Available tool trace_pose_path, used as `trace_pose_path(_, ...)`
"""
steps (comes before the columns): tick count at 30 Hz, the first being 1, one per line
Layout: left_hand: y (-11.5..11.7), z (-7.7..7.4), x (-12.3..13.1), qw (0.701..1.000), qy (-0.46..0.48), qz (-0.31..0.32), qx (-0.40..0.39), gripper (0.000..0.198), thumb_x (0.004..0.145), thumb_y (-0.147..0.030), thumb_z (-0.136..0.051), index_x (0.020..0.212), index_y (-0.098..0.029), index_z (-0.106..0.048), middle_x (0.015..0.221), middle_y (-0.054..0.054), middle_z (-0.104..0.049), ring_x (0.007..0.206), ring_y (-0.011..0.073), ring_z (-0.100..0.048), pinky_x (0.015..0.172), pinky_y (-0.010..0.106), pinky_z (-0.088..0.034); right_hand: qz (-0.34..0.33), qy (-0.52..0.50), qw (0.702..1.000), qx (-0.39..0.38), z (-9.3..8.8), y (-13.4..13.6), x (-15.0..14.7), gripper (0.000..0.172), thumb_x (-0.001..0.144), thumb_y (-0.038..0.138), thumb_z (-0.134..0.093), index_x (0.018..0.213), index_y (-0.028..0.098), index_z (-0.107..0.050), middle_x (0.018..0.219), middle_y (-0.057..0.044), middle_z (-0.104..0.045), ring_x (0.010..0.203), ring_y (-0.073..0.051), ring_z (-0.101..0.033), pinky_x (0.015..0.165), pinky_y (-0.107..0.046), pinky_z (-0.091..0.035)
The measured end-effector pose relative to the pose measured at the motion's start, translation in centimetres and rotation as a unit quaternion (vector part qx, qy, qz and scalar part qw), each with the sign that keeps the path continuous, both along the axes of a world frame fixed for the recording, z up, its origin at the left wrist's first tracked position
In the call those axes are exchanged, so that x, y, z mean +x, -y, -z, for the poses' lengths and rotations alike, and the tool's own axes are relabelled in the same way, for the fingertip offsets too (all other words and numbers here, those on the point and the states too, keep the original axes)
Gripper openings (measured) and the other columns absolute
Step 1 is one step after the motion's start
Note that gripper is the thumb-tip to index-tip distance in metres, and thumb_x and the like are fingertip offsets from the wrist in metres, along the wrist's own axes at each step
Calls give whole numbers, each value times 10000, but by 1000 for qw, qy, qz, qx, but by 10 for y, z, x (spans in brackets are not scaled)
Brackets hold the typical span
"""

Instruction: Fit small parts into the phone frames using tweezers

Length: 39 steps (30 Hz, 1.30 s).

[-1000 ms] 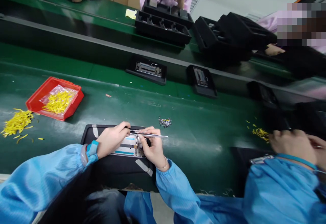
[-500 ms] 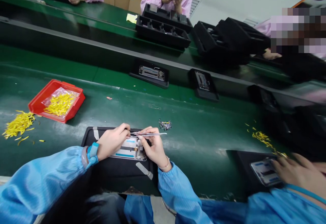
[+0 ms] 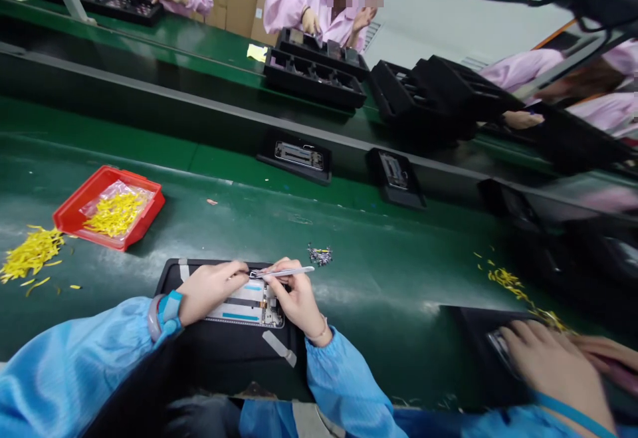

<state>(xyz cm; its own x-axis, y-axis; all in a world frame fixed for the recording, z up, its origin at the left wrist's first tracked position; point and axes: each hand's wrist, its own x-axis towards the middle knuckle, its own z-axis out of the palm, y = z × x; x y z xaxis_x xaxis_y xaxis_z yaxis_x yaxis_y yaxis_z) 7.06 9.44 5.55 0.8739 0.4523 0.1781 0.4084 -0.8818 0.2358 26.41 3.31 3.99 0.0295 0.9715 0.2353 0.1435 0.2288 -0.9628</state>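
Observation:
An opened phone body with blue strips and a ribbon cable lies on a black padded mat in front of me. My right hand pinches a pair of metal tweezers over the phone's far edge, their tips pointing left. My left hand rests over the phone's far left part, its fingers closed near the tweezer tips. What those fingertips hold, if anything, is hidden. Beyond the right hand lies a small pile of tiny dark parts.
On the left stands a red bin with a bag of yellow strips; loose yellow strips lie beside it. Two black trays with phone bodies lie farther back. A co-worker's hand works at right. People in pink sit opposite.
The view has tilted slightly, so the bench sits lower. My hands stay at the phone's far edge, with the tweezers slightly turned. The co-worker's hand at right now covers most of their phone.

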Motion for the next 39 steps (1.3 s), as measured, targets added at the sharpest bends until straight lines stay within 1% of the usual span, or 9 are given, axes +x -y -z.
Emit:
trace_pose_path(2, 0, -3, -4, 997, -23, 51, 48, 285, 898, -32, -334, 1012, -162, -560, 1035, 47, -645, 840, 139, -654, 678, 212, -526, 4, -9, 1000, -7, 0, 0, -1, 90, 894, 300, -571, 892, 243, -502, 825, -23, -586, 759, -160, -679, 651, -267, -587)
trace_pose_path(4, 0, -6, -6, 994, -40, 73, 75, 308, 885, -9, -327, 1034, -136, -565, 1045, 72, -651, 850, 155, -653, 684, 233, -536, 7, -14, 1000, -11, 0, 0, -2, 90, 892, 298, -575, 897, 247, -501, 829, -17, -587, 766, -152, -681, 661, -256, -588)
trace_pose_path(11, 11, -5, -5, 984, -86, 86, 131, 397, 849, 26, -300, 1098, -94, -584, 1049, 97, -662, 884, 180, -641, 575, 236, -539, 3, -17, 1000, -3, 0, 2, -2, 76, 898, 264, -566, 930, 247, -500, 850, -14, -577, 791, -156, -692, 686, -265, -593)
trace_pose_path(16, 17, -3, -6, 979, -48, 86, 177, 412, 849, 21, -286, 1079, -71, -615, 1051, 114, -665, 955, 188, -626, 692, 240, -539, 3, -18, 1000, -8, -1, 3, -3, 61, 904, 236, -551, 938, 249, -502, 852, -23, -572, 763, -164, -684, 658, -287, -593)
trace_pose_path(22, 12, -3, -14, 978, -39, 101, 180, 396, 870, -2, -313, 1095, -107, -620, 1069, 108, -672, 984, 177, -627, 747, 224, -526, 6, -7, 1000, 5, -2, 5, -3, 84, 897, 201, -552, 933, 253, -496, 834, -24, -583, 772, -171, -665, 643, -300, -574)
trace_pose_path(29, 14, -4, -15, 974, 0, 105, 200, 388, 857, -1, -318, 1067, -82, -634, 1063, 120, -683, 984, 192, -640, 843, 263, -520, 13, 17, 999, 26, -3, 6, -3, 110, 892, 171, -541, 932, 257, -486, 824, -28, -618, 768, -182, -640, 638, -326, -539)
trace_pose_path(32, 17, -6, -14, 973, 11, 95, 212, 375, 856, -2, -319, 1029, -64, -646, 1034, 118, -695, 957, 199, -653, 851, 270, -523, 13, 18, 999, 25, -3, 6, -3, 107, 891, 173, -540, 934, 251, -482, 825, -32, -621, 770, -188, -646, 637, -335, -542)
trace_pose_path(36, 18, -7, -15, 975, -1, 96, 202, 389, 857, -6, -318, 1074, -73, -633, 1068, 118, -688, 1002, 193, -639, 882, 269, -513, 13, 22, 1000, 19, -3, 6, -3, 103, 893, 178, -539, 932, 249, -474, 828, -41, -628, 770, -195, -649, 636, -351, -543)
trace_pose_path(39, 17, -7, -15, 976, 3, 98, 193, 387, 858, -1, -313, 1062, -57, -638, 1064, 125, -688, 987, 202, -644, 855, 274, -521, 13, 23, 999, 23, -3, 5, -3, 122, 887, 163, -539, 937, 252, -473, 825, -41, -627, 767, -193, -644, 630, -349, -536)
